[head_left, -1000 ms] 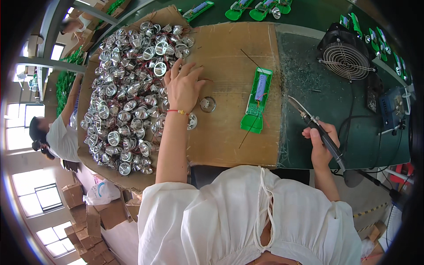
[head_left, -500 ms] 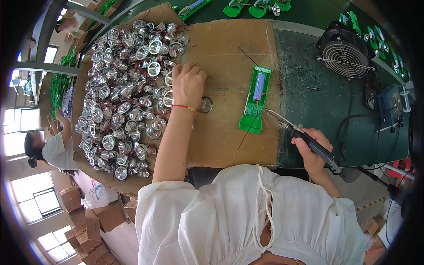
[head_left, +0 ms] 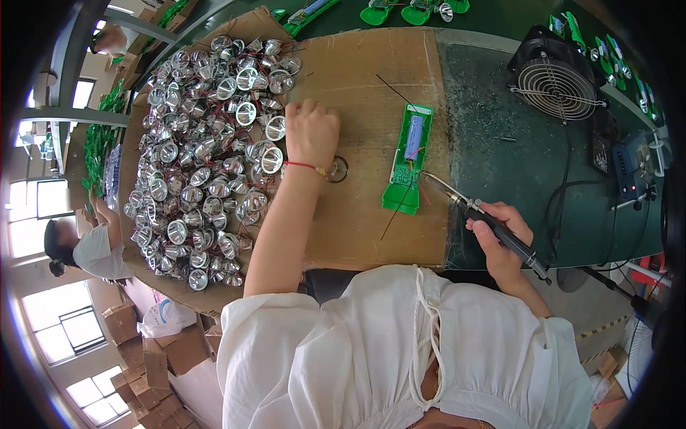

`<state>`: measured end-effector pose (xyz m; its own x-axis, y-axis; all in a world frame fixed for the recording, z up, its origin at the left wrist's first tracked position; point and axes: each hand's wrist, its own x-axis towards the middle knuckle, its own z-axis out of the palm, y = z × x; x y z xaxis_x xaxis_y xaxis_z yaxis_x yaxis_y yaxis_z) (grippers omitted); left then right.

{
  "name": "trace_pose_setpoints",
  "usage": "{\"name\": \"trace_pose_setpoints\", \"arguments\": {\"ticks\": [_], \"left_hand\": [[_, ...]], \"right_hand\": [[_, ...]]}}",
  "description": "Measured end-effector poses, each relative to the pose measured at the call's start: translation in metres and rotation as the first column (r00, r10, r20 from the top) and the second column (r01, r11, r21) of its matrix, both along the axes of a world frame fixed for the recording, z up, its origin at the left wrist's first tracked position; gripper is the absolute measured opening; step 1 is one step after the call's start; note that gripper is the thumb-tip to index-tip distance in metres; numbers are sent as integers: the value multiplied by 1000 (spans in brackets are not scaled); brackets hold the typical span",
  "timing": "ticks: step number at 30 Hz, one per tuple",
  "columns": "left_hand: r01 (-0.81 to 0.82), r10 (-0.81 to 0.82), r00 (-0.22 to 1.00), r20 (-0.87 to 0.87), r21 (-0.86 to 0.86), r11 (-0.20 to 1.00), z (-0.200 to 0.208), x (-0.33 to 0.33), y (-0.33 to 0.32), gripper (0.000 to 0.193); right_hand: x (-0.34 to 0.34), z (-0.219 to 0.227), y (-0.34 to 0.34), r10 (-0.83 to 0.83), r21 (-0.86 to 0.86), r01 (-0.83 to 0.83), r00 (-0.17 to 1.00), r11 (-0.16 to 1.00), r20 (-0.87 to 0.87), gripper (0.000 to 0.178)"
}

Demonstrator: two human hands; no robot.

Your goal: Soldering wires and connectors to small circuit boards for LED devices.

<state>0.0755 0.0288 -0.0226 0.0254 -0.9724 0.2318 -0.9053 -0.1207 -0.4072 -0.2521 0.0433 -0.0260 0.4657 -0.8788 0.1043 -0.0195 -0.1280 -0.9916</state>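
My right hand (head_left: 502, 232) grips a black-handled soldering iron (head_left: 513, 245). Its thin metal tip reaches left to the edge of a small circuit board (head_left: 406, 176); contact is unclear. That board sits in a green plastic housing (head_left: 401, 201), together with a blue cylindrical battery (head_left: 414, 136), red wires and long dark leads. My left hand (head_left: 312, 136) hovers palm down, fingers curled, at the right edge of a heap of silvery reflector cups (head_left: 207, 143) with red wires. Whatever its fingers hold is hidden. A clear ring (head_left: 337, 169) lies by my left wrist.
Brown cardboard (head_left: 357, 236) covers the bench under the housing. On the right stand a black fan with a wire guard (head_left: 556, 89) and a blue soldering station (head_left: 629, 171). More green housings (head_left: 418, 13) line the far edge. Another person (head_left: 96, 243) works at the left.
My left hand has drawn slightly right, off the reflector cups, with its fingers more curled in. My right hand keeps the soldering iron near the circuit board.
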Motion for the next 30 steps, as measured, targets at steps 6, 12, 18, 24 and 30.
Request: {"name": "trace_pose_setpoints", "arguments": {"ticks": [6,12,18,24,30], "left_hand": [[-273,-168,38,-985,-172,947,25,-27,16,15],[-167,217,122,-968,196,966,22,-86,65,16],[-130,45,299,-953,6,992,5,-92,65,11],[-137,63,323,-944,19,990,2,-94,65,10],[-147,81,316,-945,36,988,2,-98,63,10]], "right_hand": [[2,1,0,0,-36,2,997,999,73,21],[3,3,-5,16,-82,-15,1000,996,9,22],[14,-4,-4,-20,-138,14,999,990,-39,17],[18,-4,-2,-35,-125,30,999,992,-38,14],[19,6,1,-14,-46,8,992,999,-129,15]]}}
